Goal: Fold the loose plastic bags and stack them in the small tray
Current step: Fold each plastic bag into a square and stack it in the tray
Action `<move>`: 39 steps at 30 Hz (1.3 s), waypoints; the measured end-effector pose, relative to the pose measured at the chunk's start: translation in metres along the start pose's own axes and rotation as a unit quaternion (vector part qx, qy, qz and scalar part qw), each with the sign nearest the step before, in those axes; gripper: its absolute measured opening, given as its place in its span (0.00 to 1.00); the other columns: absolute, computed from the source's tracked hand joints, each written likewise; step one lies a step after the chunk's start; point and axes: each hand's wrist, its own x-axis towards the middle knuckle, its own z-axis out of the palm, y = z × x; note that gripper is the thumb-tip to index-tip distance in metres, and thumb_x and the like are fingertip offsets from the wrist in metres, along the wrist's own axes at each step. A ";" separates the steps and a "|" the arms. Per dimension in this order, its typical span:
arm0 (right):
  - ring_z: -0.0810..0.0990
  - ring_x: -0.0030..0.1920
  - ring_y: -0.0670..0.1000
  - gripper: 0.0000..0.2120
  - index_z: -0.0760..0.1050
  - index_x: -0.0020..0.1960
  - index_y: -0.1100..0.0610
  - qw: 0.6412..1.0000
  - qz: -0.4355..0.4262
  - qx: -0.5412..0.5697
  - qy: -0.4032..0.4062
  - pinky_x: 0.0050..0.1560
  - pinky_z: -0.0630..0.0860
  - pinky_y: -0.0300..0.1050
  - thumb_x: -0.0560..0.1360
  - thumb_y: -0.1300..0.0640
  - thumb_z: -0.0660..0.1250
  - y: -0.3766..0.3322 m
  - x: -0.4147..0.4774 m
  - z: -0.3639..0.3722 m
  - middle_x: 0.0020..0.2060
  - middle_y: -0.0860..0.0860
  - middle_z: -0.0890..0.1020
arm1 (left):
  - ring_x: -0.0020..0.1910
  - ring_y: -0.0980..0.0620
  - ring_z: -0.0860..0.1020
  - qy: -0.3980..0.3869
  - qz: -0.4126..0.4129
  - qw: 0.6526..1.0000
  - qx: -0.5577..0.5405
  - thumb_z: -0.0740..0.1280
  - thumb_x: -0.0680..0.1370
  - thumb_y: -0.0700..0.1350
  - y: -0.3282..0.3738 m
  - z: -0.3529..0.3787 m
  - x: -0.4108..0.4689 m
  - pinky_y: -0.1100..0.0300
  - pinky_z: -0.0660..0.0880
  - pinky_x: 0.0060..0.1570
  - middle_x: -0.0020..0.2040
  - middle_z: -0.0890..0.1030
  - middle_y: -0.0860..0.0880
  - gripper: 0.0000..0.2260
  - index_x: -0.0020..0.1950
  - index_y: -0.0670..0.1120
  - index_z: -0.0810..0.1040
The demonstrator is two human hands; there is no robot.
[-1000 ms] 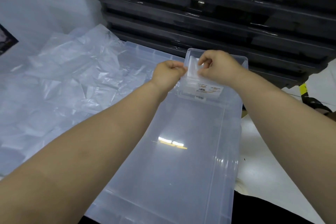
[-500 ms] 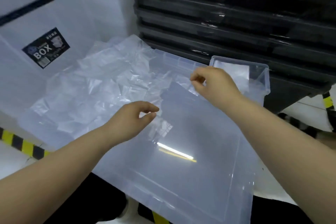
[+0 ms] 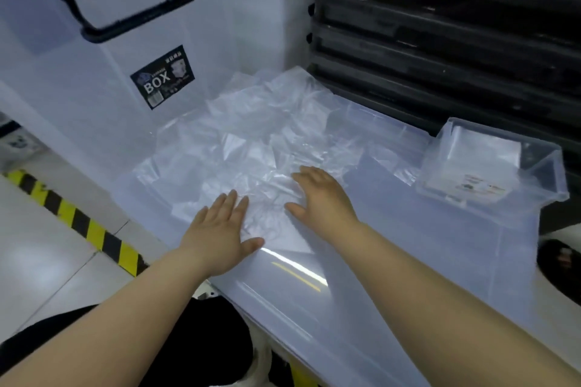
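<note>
1. Head view: a second ago both hands were busy at the small tray [image 3: 440,181].
2. Now the left hand [image 3: 220,229] and right hand [image 3: 320,198] lie flat on a crinkly bag [image 3: 270,214] on the worktop [image 3: 408,248].
3. Each grip is wide open, fingers straight, pressing down and holding nothing.
4. The loose bags [image 3: 251,135] are piled just behind the hands. Folded bags [image 3: 484,148] sit in the tray.
5. I think a new fold is starting.

Left hand [image 3: 220,229] and right hand [image 3: 317,195] flat on loose plastic bags [image 3: 251,141], small tray [image 3: 490,163] at right
</note>
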 end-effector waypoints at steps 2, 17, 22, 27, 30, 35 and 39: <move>0.57 0.72 0.50 0.25 0.60 0.72 0.57 1.000 0.008 -0.006 0.002 0.67 0.50 0.38 0.78 0.51 0.61 -0.005 0.013 0.005 0.72 0.52 0.62 | 0.75 0.50 0.39 -0.012 0.010 1.000 -0.002 0.51 0.78 0.62 -0.003 -0.002 0.002 0.55 0.42 0.72 0.76 0.36 0.47 0.36 0.75 0.47 0.35; 0.83 0.43 0.57 0.13 0.83 0.40 0.60 0.948 -0.141 -0.059 0.280 0.43 0.79 0.47 0.71 0.58 0.61 0.010 0.019 -0.002 0.44 0.56 0.84 | 0.72 0.50 0.60 0.159 0.050 0.975 -0.149 0.58 0.77 0.59 -0.015 -0.019 0.001 0.59 0.58 0.66 0.74 0.58 0.49 0.30 0.74 0.47 0.57; 0.76 0.52 0.55 0.11 0.82 0.46 0.56 0.917 -0.275 -0.088 0.274 0.49 0.75 0.46 0.73 0.62 0.61 0.037 -0.022 -0.014 0.50 0.56 0.83 | 0.69 0.44 0.66 0.272 0.079 0.936 -0.210 0.57 0.71 0.58 -0.011 -0.024 -0.001 0.54 0.61 0.66 0.71 0.66 0.43 0.32 0.71 0.42 0.66; 0.75 0.54 0.52 0.25 0.83 0.42 0.53 0.942 -0.276 -0.090 0.168 0.45 0.77 0.43 0.82 0.53 0.47 0.058 -0.072 -0.018 0.50 0.52 0.84 | 0.59 0.38 0.76 0.271 0.162 0.942 -0.115 0.57 0.68 0.61 0.002 -0.016 0.005 0.44 0.69 0.57 0.62 0.75 0.38 0.34 0.64 0.39 0.73; 0.80 0.52 0.53 0.28 0.82 0.37 0.54 0.953 -0.246 -0.084 0.154 0.45 0.79 0.44 0.82 0.52 0.46 0.072 -0.090 -0.012 0.48 0.51 0.84 | 0.72 0.52 0.60 0.119 0.194 0.968 -0.101 0.50 0.59 0.71 0.012 -0.017 0.004 0.58 0.53 0.69 0.74 0.61 0.50 0.46 0.74 0.51 0.60; 0.72 0.50 0.48 0.06 0.78 0.40 0.58 0.969 -0.179 -0.057 0.158 0.55 0.68 0.41 0.64 0.62 0.66 0.090 -0.098 -0.001 0.45 0.53 0.84 | 0.70 0.57 0.59 0.078 0.219 0.972 -0.024 0.67 0.73 0.57 0.022 -0.013 0.007 0.64 0.58 0.63 0.71 0.61 0.57 0.28 0.71 0.56 0.63; 0.70 0.54 0.49 0.21 0.70 0.55 0.53 0.977 -0.156 -0.049 0.136 0.59 0.61 0.43 0.64 0.48 0.60 0.078 -0.096 -0.004 0.51 0.54 0.82 | 0.58 0.57 0.70 0.098 0.215 0.972 -0.014 0.66 0.75 0.52 0.024 -0.013 0.007 0.65 0.61 0.46 0.59 0.73 0.57 0.12 0.57 0.54 0.76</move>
